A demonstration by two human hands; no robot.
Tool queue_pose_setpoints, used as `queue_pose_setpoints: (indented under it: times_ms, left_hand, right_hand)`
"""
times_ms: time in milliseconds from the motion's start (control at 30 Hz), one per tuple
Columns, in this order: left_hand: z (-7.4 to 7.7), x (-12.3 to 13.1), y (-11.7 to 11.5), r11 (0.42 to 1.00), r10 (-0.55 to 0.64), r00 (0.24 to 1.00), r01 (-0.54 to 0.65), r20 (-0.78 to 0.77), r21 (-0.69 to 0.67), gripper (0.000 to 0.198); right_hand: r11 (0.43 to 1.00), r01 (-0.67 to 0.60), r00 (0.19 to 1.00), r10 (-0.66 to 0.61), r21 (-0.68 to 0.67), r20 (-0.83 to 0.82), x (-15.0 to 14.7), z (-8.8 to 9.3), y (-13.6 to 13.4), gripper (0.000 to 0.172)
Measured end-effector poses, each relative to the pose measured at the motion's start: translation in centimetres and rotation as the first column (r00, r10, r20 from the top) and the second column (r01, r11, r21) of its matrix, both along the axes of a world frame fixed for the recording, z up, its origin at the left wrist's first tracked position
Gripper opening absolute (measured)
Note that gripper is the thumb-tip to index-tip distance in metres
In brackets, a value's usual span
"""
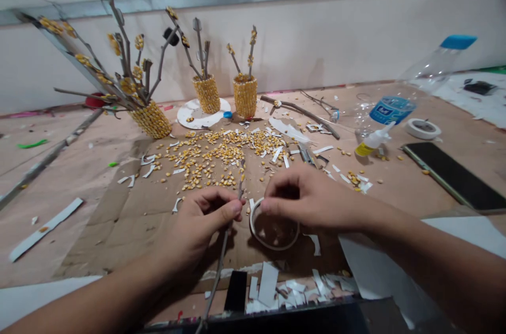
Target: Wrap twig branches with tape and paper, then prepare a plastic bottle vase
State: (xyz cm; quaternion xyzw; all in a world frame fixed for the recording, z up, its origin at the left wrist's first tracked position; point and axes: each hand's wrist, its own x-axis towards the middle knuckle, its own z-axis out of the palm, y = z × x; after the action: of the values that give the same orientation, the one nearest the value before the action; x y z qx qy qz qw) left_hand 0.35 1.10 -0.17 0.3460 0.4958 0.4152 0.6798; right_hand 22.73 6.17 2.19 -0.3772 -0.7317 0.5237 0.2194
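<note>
Holding step: left hand (197,231) pinches thin brown wooden twig (222,257); right hand (312,199), grip unclear, meets round white ring (276,247); we judge steadiness next

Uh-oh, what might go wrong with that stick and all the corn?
The thin brown wooden twig in the left hand might snap if it gets bent too hard. The many loose yellow corn kernels could scatter if the right hand sweeps across the creased brown cardboard sheet.
</note>
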Motion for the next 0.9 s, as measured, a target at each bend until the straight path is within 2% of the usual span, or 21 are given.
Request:
queue_pose_setpoints:
  times_ms: [33, 100, 167, 233, 300, 400, 467, 533, 567, 633, 667, 733, 900]
  left_hand:
    - [-0.1, -0.1, 0.2, 1.000, 0.003, 1.000, -0.003, 0.013, 0.010, 0.031]
    - [-0.2, -0.2, 0.3, 0.999, -0.005, 1.000, 0.004, 0.018, 0.041, 0.033]
    - [-0.2, -0.1, 0.3, 0.999, -0.005, 1.000, 0.005, 0.014, 0.050, 0.036]
    - [0.0, 0.1, 0.2, 1.000, -0.010, 1.000, 0.010, 0.007, 0.015, 0.039]
    - [0.0, 0.3, 0.1, 1.000, -0.009, 1.000, 0.009, -0.010, -0.013, 0.041]
    - [0.0, 0.6, 0.2, 0.999, 0.009, 0.998, -0.007, -0.058, 0.036, 0.039]
    - [0.0, 0.7, 0.2, 0.996, 0.026, 0.995, -0.018, -0.095, 0.087, 0.038]
    - [0.1, 0.6, 0.3, 0.992, 0.045, 0.991, -0.029, -0.125, 0.126, 0.038]
    - [0.2, 0.6, 0.3, 0.989, 0.058, 0.989, -0.039, -0.136, 0.140, 0.038]
    - [0.2, 0.4, 0.3, 0.986, 0.078, 0.987, -0.055, -0.143, 0.155, 0.037]
    - [0.2, 0.4, 0.3, 0.986, 0.080, 0.987, -0.058, -0.141, 0.154, 0.036]
    - [0.1, 0.2, 0.4, 0.987, 0.079, 0.989, -0.061, -0.123, 0.146, 0.034]
    - [0.1, -0.3, 0.3, 0.989, 0.062, 0.998, -0.060, -0.013, 0.136, 0.017]
  right_hand:
    - [0.996, -0.052, 0.998, 0.054, -0.077, 0.027, -0.2, -0.2, -0.2, 0.023]
    - [0.994, -0.086, 0.993, 0.091, -0.074, 0.074, -0.5, -0.5, -0.5, 0.022]
    - [0.995, -0.056, 0.985, 0.041, 0.087, 0.168, -0.3, -0.6, -0.3, 0.016]
    - [0.956, -0.025, 0.953, -0.065, 0.293, 0.295, 0.3, -0.5, 0.4, 0.007]
    - [0.924, -0.075, 0.918, -0.083, 0.376, 0.388, 1.0, -0.3, 1.0, 0.005]
    - [0.896, -0.231, 0.897, 0.045, 0.379, 0.440, 1.3, 0.0, 1.0, 0.006]
    - [0.869, -0.348, 0.874, 0.167, 0.350, 0.456, 0.9, 0.1, 0.3, 0.019]
    - [0.836, -0.433, 0.840, 0.237, 0.337, 0.489, 0.3, 0.1, -0.5, 0.031]
    - [0.820, -0.459, 0.822, 0.247, 0.342, 0.512, 0.0, 0.1, -0.8, 0.028]
    - [0.799, -0.485, 0.803, 0.247, 0.354, 0.543, -0.4, -0.1, -1.2, 0.013]
    - [0.799, -0.486, 0.803, 0.248, 0.354, 0.542, -0.5, -0.2, -1.2, 0.007]
    - [0.823, -0.446, 0.835, 0.242, 0.352, 0.494, -0.4, -0.3, -0.9, 0.006]
    - [0.926, -0.171, 0.977, 0.116, 0.336, 0.178, 0.8, 0.0, 0.0, 0.005]
